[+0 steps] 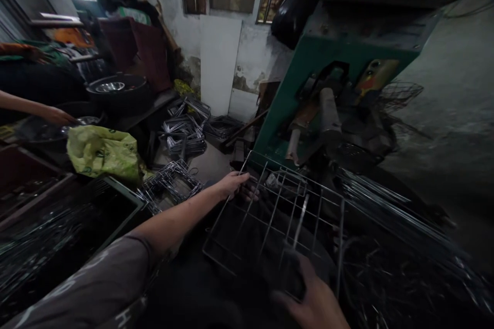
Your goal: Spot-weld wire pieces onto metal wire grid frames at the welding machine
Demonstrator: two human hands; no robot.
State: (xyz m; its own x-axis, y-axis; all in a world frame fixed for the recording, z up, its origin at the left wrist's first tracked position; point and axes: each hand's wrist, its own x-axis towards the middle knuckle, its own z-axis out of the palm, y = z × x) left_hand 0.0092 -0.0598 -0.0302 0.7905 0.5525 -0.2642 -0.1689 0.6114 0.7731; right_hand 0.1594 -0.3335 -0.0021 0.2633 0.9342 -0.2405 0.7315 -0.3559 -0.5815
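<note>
A wire grid rack (270, 216) of thin metal rods lies tilted in front of me, below a green machine (309, 92). My left hand (237, 185) reaches forward and grips the rack's far left edge. My right hand (312, 300) is at the bottom of the view, fingers closed on the rack's near edge. The near part of the rack is dark and blurred.
Bundles of metal rods (386, 200) lie at the right. Stacks of bent wire frames (183, 133) sit on the floor ahead and at the left. A yellow-green plastic bag (102, 151) rests left, beside a dark bin (116, 200). Another person's hand (57, 115) touches a steel bowl far left.
</note>
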